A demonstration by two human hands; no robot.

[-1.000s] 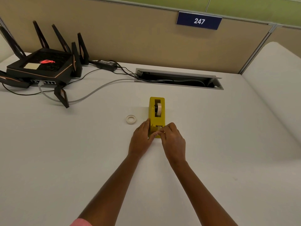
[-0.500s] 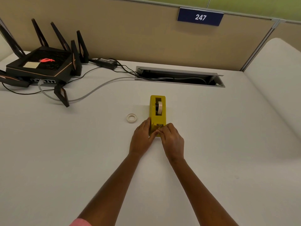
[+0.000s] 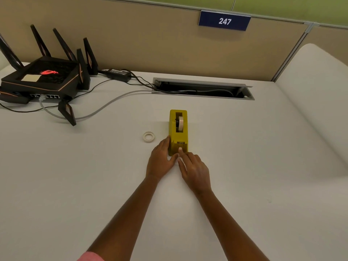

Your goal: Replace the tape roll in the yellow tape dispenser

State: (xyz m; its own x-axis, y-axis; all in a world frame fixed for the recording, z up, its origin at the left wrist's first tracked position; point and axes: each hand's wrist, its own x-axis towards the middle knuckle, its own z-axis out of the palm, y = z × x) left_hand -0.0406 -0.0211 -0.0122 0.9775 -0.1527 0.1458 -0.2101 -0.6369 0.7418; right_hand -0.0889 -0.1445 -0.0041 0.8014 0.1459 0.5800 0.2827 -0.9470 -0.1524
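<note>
Head view shows the left hand (image 3: 161, 160) laid flat against the near left side of the yellow tape dispenser (image 3: 178, 133), fingers loosely together along its wall and thumb reaching under the near end; it looks like a brace to stop the body sliding rather than a closed grip. Beside it, the right hand (image 3: 194, 171) has 1 fingertip (image 3: 180, 150) pressed on the top of the dispenser's near end, just below the small cutter slot, with the other fingers curled back and apart from the body. That press probably seats the free end of the tape on the cutter, though the strip itself is too faint to make out.

Moving up the dispenser, its open well holds 1 tape roll (image 3: 180, 123) standing on edge on a dark hub, so the new roll seems to be in place already. A second, flatter tape ring (image 3: 149, 136) lies on its side on the white desk (image 3: 94, 185), just left of the dispenser and clear of both hands; I judge it to be the spent roll, set aside.

Farther back, the recessed cable tray (image 3: 246, 91) in the desk holds several dark cables running in from the black router (image 3: 43, 80) at the far left.
</note>
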